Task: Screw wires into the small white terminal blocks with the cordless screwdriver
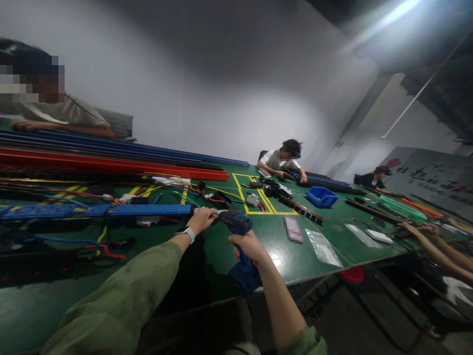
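Note:
My right hand is wrapped around the handle of a blue cordless drill, whose nose points left. Just in front of the drill's tip, my left hand closes on the right end of a long blue power strip with rows of sockets. The fingertips and the drill tip meet at a small, pale, blurred spot, so what lies between them is hidden. Loose red, blue and yellow wires lie in front of the strip, and more wires lie behind it.
Long red channels and blue channels run along the back of the green table. To the right are a blue bin, a white-and-red connector, a phone-like object and a plastic bag. Several co-workers sit around.

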The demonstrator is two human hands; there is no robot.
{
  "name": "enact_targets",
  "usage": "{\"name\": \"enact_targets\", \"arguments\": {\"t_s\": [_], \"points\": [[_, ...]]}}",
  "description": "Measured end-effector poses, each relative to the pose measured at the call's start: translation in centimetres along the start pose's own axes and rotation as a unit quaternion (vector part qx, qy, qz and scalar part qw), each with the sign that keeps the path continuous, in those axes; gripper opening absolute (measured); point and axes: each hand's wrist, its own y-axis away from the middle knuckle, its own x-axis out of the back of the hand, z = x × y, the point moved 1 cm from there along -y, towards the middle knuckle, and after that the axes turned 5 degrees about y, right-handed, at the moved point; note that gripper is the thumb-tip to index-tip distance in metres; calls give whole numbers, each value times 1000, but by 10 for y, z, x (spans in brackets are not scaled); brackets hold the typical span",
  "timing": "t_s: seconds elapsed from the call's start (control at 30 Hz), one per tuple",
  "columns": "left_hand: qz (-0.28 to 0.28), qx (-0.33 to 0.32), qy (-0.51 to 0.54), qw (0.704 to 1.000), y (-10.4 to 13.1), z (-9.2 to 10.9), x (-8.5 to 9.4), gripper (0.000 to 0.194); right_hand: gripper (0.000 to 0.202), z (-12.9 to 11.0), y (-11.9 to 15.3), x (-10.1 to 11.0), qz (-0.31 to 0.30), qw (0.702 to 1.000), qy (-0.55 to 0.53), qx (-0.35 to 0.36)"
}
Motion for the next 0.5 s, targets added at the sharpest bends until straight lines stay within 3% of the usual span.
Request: {"name": "enact_targets", "arguments": {"t_s": [0.5], "points": [[1, 5, 7, 1000, 1, 3, 3, 29, 14, -2, 1, 1, 1, 1000, -8, -8]]}}
